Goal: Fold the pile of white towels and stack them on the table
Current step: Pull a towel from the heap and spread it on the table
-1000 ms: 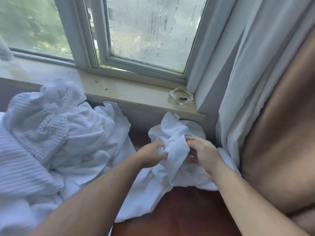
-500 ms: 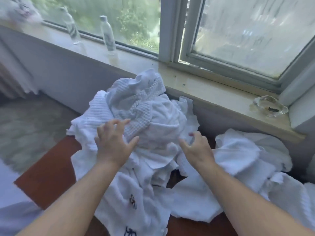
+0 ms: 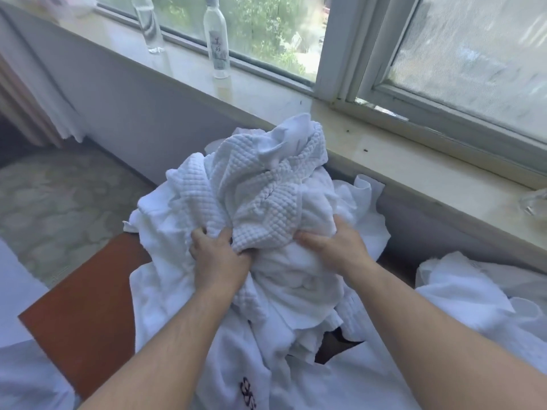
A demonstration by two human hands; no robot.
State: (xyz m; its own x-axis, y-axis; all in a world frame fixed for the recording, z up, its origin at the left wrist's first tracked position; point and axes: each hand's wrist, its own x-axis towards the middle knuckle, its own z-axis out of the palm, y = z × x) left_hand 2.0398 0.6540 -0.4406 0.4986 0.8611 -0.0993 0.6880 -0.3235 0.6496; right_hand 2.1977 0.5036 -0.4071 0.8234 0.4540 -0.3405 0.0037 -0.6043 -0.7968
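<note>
A heap of crumpled white towels (image 3: 310, 276) lies on the reddish-brown table (image 3: 88, 306) under the window. On top sits a white waffle-textured towel (image 3: 260, 196). My left hand (image 3: 216, 255) grips the lower left fold of that waffle towel, fingers dug into the cloth. My right hand (image 3: 334, 247) grips its lower right side, fingertips buried in the fabric. A smoother towel with a dark embroidered mark (image 3: 248, 395) hangs toward me at the front. Another loose white towel (image 3: 467, 297) lies at the right.
Two clear plastic bottles (image 3: 217, 39) stand on the window sill (image 3: 399, 155) behind the heap. A glass ashtray (image 3: 535, 201) sits on the sill at the far right. Patterned carpet (image 3: 59, 202) lies left of the table, and white fabric (image 3: 17, 321) at the lower left.
My view swung left from the small towel at the right to the big heap. Both hands let go of that towel, reached over the heap, and now grip the waffle towel.
</note>
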